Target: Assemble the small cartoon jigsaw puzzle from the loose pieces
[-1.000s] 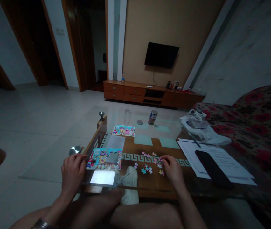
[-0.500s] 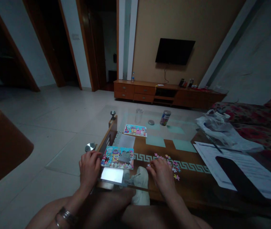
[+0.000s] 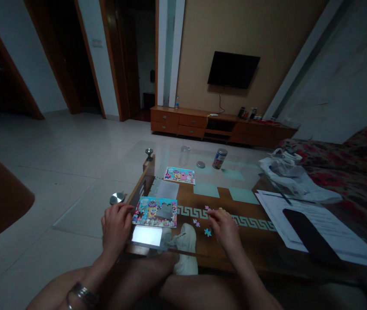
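A partly filled cartoon jigsaw board lies near the front left of the glass table. My left hand rests at its left edge, fingers curled against the board. My right hand lies palm down over several loose pink and blue puzzle pieces, its fingers bent and close together; what they pinch is hidden. A second, finished puzzle picture lies farther back.
A tin can, a lid and a clear glass stand at the table's far end. Papers with a dark phone and a plastic bag lie on the right. A floral sofa borders the right side. My white shoe shows under the glass.
My right hand slid left over the loose pieces, then back a little right, uncovering a few pieces. My left hand stayed at the board's edge. The camera view shifted.
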The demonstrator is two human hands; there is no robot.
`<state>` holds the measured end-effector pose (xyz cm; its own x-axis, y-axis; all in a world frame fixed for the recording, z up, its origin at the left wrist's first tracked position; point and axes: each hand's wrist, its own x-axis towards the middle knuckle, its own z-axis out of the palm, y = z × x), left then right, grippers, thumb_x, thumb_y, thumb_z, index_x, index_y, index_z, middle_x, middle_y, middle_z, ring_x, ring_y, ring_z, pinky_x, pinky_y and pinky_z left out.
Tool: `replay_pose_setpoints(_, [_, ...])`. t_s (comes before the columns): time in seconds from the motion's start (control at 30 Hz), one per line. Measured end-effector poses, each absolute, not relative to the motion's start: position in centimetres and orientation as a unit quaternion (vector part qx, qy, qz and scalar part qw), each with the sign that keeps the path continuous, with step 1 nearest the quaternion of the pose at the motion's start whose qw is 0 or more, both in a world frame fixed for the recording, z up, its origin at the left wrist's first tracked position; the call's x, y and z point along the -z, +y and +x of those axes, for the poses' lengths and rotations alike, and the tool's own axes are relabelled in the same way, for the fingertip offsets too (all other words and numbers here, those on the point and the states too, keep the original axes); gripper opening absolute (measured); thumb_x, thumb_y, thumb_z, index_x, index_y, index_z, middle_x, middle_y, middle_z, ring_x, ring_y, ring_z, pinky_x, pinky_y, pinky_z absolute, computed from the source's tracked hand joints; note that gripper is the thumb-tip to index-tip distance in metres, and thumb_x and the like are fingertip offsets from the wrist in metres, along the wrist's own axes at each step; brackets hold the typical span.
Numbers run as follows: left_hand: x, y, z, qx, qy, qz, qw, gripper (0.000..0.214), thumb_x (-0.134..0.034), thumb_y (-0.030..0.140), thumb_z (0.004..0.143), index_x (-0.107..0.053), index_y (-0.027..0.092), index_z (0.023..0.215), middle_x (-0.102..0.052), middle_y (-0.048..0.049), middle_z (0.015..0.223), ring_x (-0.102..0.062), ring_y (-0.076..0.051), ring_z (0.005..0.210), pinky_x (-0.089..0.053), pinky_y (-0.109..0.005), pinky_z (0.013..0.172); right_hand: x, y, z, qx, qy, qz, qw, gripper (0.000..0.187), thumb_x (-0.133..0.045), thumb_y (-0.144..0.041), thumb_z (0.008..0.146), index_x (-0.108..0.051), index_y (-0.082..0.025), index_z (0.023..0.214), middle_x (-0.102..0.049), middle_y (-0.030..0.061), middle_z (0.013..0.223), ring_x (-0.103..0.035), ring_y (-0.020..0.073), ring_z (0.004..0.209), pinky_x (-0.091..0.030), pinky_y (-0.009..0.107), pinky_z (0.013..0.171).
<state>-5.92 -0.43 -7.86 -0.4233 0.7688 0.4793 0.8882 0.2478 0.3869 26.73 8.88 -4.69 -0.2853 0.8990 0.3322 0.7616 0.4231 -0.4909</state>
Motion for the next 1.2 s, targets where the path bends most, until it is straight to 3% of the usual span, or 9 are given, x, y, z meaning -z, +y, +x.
replay_pose_setpoints(0.13, [8.1,-0.4,-6.0,0.296,-0.785,-0.534,0.105,0.023,-0.042,0.024,0.089,-0.065,0.022,0.093,-0.059,-0.0060,0.103,-0.048,-0.026,0.100,-0.037,-0.037,0.078,4.6,9.9,31.1,-0.119,-0.721,-0.587,0.347,0.023,-0.048,-0.019,0.079,-0.070,-0.015,0.085,-0.068,0.0108,0.088,-0.061,0.0232,0.084,-0.045,0.034,0.079])
replay_pose_setpoints(0.37, [8.5,-0.4,-6.4,0.296,-0.778,-0.543,0.111,0.030,-0.037,0.029,0.090,-0.066,0.021,0.092,-0.059,-0.0077,0.102,-0.048,-0.029,0.099,-0.038,-0.041,0.078,5.5,9.0,35.1,-0.116,-0.664,-0.636,0.376,0.025,-0.046,-0.027,0.075,-0.069,-0.016,0.080,-0.069,0.0103,0.086,-0.062,0.0240,0.083,-0.047,0.036,0.079])
replay_pose_setpoints(0.8, [9.0,-0.3,-6.6,0.288,-0.774,-0.552,0.113,0.032,-0.036,0.033,0.091,-0.066,0.022,0.091,-0.059,-0.0075,0.102,-0.048,-0.029,0.102,-0.039,-0.043,0.085,5.3,8.7,35.1,-0.078,-0.653,-0.641,0.395,0.026,-0.044,-0.016,0.074,-0.069,-0.016,0.081,-0.068,0.0104,0.086,-0.062,0.0238,0.085,-0.047,0.036,0.081])
replay_pose_setpoints(1.07, [8.8,-0.3,-6.5,0.297,-0.775,-0.546,0.114,0.032,-0.037,0.032,0.091,-0.066,0.022,0.088,-0.059,-0.0067,0.102,-0.048,-0.028,0.101,-0.038,-0.041,0.085,4.6,6.4,28.8,-0.137,-0.773,-0.558,0.270,0.010,-0.059,-0.016,0.077,-0.068,-0.018,0.074,-0.066,0.0063,0.082,-0.060,0.0220,0.085,-0.045,0.032,0.078])
replay_pose_setpoints(1.2, [8.3,-0.3,-6.2,0.297,-0.778,-0.543,0.110,0.026,-0.041,0.028,0.089,-0.066,0.022,0.089,-0.060,-0.0064,0.101,-0.048,-0.027,0.100,-0.038,-0.040,0.083,4.1,5.1,26.4,-0.128,-0.788,-0.564,0.213,0.008,-0.062,-0.017,0.078,-0.068,-0.020,0.081,-0.067,0.0060,0.088,-0.059,0.0229,0.090,-0.044,0.033,0.079])
